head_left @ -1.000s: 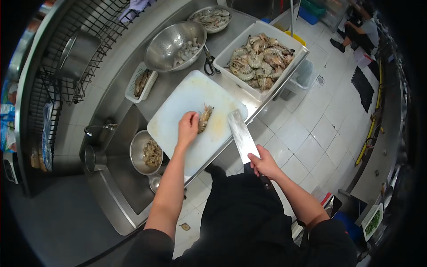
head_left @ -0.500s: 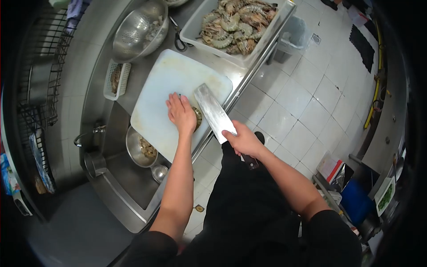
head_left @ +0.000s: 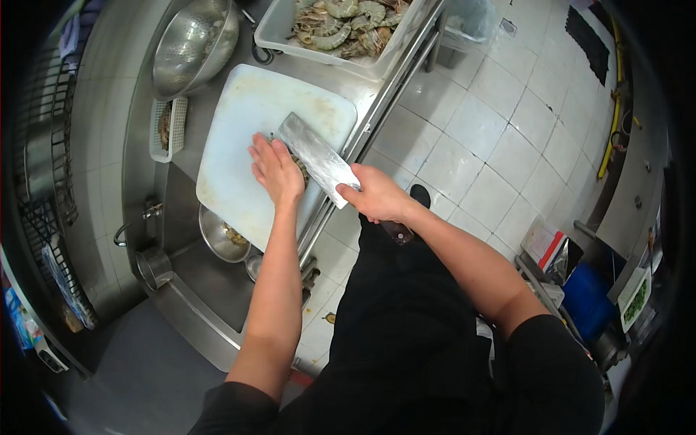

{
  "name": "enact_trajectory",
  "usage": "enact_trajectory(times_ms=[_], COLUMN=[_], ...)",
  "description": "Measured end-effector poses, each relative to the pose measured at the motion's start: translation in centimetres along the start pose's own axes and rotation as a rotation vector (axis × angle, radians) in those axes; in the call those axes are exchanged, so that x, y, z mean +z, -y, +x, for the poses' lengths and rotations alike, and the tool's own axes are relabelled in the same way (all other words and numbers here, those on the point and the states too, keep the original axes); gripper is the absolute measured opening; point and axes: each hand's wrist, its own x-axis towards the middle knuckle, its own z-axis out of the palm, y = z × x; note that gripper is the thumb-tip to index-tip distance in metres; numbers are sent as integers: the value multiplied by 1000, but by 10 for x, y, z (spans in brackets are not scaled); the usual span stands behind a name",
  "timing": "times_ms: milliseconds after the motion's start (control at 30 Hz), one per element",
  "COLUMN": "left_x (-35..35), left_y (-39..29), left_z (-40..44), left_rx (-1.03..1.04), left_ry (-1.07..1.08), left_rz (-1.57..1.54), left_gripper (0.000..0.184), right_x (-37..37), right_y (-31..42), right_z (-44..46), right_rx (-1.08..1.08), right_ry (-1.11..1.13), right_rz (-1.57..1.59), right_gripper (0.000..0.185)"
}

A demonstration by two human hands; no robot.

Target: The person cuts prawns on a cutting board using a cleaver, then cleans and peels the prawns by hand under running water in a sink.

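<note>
My left hand [head_left: 277, 170] lies flat, fingers stretched out, over a shrimp [head_left: 300, 168] on the white cutting board [head_left: 232, 138]. Most of that shrimp is hidden under the palm; only a striped edge shows on its right side. In my right hand [head_left: 378, 193] is a cleaver [head_left: 317, 156], gripped at the handle end with the thumb on the blade. Its broad blade slants over the right part of the board, close beside the shrimp and covering part of it. Whether the edge touches the shrimp I cannot tell.
Beyond the board stands a plastic tub [head_left: 290, 52] of shrimp, with scissors [head_left: 261, 51] next to it. A steel colander [head_left: 181, 61] and a small white basket [head_left: 161, 138] are at the left. The sink [head_left: 192, 290] holds a metal bowl [head_left: 214, 233] partly under the board.
The whole view has shifted, so the board and tub sit further left and higher. The cleaver blade has come closer to my left hand and now covers more of the shrimp.
</note>
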Motion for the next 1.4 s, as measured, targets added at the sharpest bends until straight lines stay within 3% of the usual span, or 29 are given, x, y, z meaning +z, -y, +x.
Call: enact_trajectory(times_ms=[200,567,733,867,1100,1233,1300,1400], left_x=[2,7,7,6,12,-3,-8,-18], left_y=[-1,-20,-24,-25,-14,-27,-16,56], left_z=[2,11,14,14,16,-15,-12,36], left_rx=[-20,-168,-220,-249,-210,52,151,59], left_ry=[-26,-135,-145,-146,-199,-220,-79,-251], left_rz=[-37,-65,-83,-74,-135,17,258,320], left_gripper=[70,71,70,70,70,68,62,57], right_x=[14,34,60,74,20,-13,-22,-24], right_y=[-34,-22,-47,-63,-59,-36,-22,7], right_z=[10,14,-24,-54,-100,-124,-123,-105], right_rx=[-196,-132,-162,-136,-145,-78,-53,-115], right_ry=[-132,-178,-275,-220,-35,-145,-230,-330], right_rz=[-208,-181,-205,-145,-315,-403,-440,-725], right_gripper=[39,37,36,35,34,31,29,21])
